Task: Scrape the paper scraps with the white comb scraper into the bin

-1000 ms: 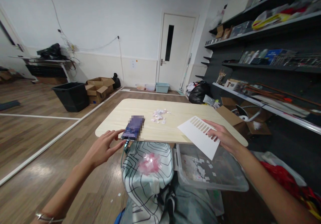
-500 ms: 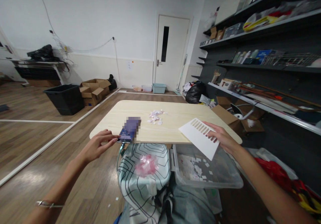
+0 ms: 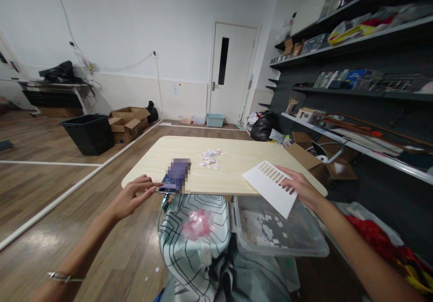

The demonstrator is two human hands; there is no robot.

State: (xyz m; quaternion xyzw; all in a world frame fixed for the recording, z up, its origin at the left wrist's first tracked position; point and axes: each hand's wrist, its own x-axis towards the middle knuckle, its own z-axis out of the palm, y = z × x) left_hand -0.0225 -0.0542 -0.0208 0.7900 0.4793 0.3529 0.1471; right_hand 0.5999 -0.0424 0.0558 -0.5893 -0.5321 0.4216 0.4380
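My left hand (image 3: 137, 197) is at the table's near left edge, fingers stretched out and loosely apart. One fingertip touches the lower part of a phone (image 3: 170, 181), whose upper half is blurred out. A cable (image 3: 164, 200) runs down from the phone's near end. My right hand (image 3: 299, 188) pinches a white card (image 3: 267, 189) by its right side, tilted over the table's front edge. Along the card's upper edge runs a row of tan to brown strips or slots; I cannot tell which. Small paper scraps (image 3: 210, 158) lie heaped on the table (image 3: 237, 151).
A clear plastic bin (image 3: 287, 249) with paper bits stands below the table edge at right. Left of it, a patterned cloth bag (image 3: 179, 250) bears a pink-and-clear plastic bundle (image 3: 198, 224). Shelves (image 3: 358, 92) line the right wall; a black bin (image 3: 88, 135) stands left.
The view has shifted very slightly. Both hands, the phone and the white card keep practically the same places.
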